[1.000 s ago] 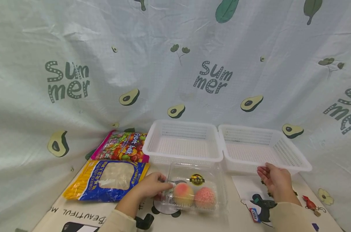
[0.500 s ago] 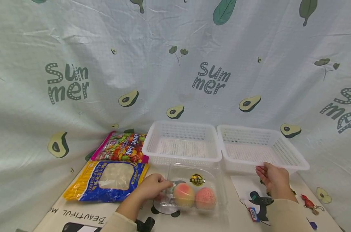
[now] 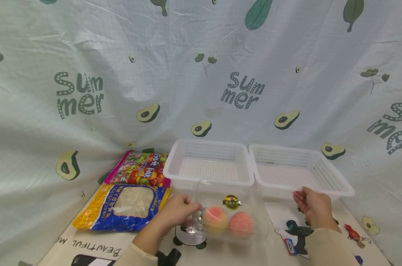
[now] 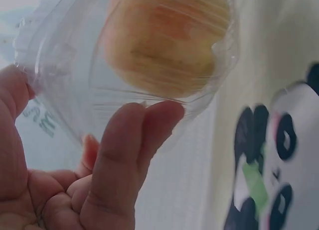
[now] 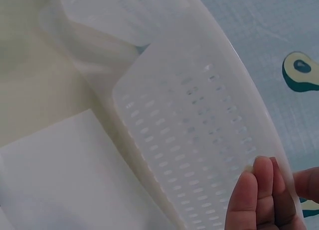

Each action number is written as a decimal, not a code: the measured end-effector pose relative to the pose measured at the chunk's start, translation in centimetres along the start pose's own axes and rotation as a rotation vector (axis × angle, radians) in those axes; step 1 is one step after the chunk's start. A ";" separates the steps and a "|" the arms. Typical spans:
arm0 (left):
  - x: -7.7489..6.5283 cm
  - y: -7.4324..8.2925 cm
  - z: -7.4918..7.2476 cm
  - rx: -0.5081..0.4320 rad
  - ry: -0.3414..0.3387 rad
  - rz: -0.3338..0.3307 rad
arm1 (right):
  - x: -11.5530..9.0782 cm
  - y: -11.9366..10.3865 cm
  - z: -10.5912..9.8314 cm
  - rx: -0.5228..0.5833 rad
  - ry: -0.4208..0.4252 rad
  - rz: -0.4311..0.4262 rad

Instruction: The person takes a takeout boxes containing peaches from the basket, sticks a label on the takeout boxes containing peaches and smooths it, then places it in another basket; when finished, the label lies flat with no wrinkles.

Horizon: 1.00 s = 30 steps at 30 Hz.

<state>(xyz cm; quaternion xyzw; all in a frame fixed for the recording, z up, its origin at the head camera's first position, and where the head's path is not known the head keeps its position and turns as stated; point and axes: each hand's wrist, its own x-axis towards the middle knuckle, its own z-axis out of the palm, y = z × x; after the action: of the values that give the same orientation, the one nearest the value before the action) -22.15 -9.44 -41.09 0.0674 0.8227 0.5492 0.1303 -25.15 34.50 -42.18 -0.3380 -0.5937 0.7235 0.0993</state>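
My left hand (image 3: 179,212) grips the left edge of a clear plastic fruit box (image 3: 212,194), thumb on top and fingers underneath. Through the plastic show a yellow-and-pink peach (image 3: 215,220) and a rough pink round fruit (image 3: 241,224). In the left wrist view the box (image 4: 70,65) is held up off the table, and the peach (image 4: 164,46) sits above my fingertips. My right hand (image 3: 316,207) pinches the front rim of the right white basket (image 3: 300,192). The right wrist view shows its thumb outside my fingers (image 5: 242,200) across that rim.
The left white basket (image 3: 209,180) stands against the right one, behind the fruit box. At left lie a blue-and-yellow pasta bag (image 3: 98,210) and a colourful candy bag (image 3: 141,168). A printed curtain (image 3: 174,85) hangs behind. The patterned tabletop (image 3: 227,256) extends in front.
The fruit box has risen from the table and shifted slightly right in my left hand. My right hand stays on the right basket's rim.
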 end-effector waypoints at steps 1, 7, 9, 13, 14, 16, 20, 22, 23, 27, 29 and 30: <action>0.0 0.4 0.2 0.000 0.002 0.009 | 0.0 0.0 0.0 0.001 0.000 0.002; 0.7 3.2 1.3 0.007 0.001 0.068 | 0.0 -0.2 -0.2 0.014 -0.010 0.007; 1.3 4.2 1.8 0.014 0.008 0.085 | -0.1 -0.2 -0.2 0.022 -0.013 -0.001; 2.7 6.0 2.8 0.013 0.031 0.093 | -0.1 0.0 -0.2 0.018 -0.009 -0.008; 3.1 6.4 3.1 0.006 0.038 0.086 | -0.1 0.0 -0.2 0.019 -0.006 -0.006; 4.0 7.2 3.5 -0.014 0.047 0.082 | 0.0 0.1 -0.2 0.012 0.002 -0.008; 5.9 8.6 4.0 -0.050 0.075 0.089 | 0.0 0.1 0.0 -0.011 0.018 -0.028; 6.8 9.3 4.2 -0.055 0.091 0.096 | 0.1 0.0 0.0 -0.014 0.022 -0.028; 7.2 9.7 4.3 -0.052 0.101 0.100 | 0.1 0.0 0.1 -0.013 0.023 -0.025; 8.7 11.0 4.9 -0.038 0.129 0.094 | 0.2 -0.1 0.0 0.016 0.006 0.001; 9.3 11.7 5.3 -0.020 0.143 0.090 | 0.3 0.0 0.1 0.023 -0.002 0.006; 9.6 11.9 5.4 -0.006 0.148 0.087 | 0.3 0.0 0.1 0.027 -0.004 0.008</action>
<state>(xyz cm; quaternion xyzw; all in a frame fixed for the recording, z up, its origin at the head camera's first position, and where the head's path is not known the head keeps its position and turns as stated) -30.19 2.45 -33.43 0.0617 0.8247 0.5604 0.0453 -25.42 34.58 -42.27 -0.3376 -0.5827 0.7325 0.0995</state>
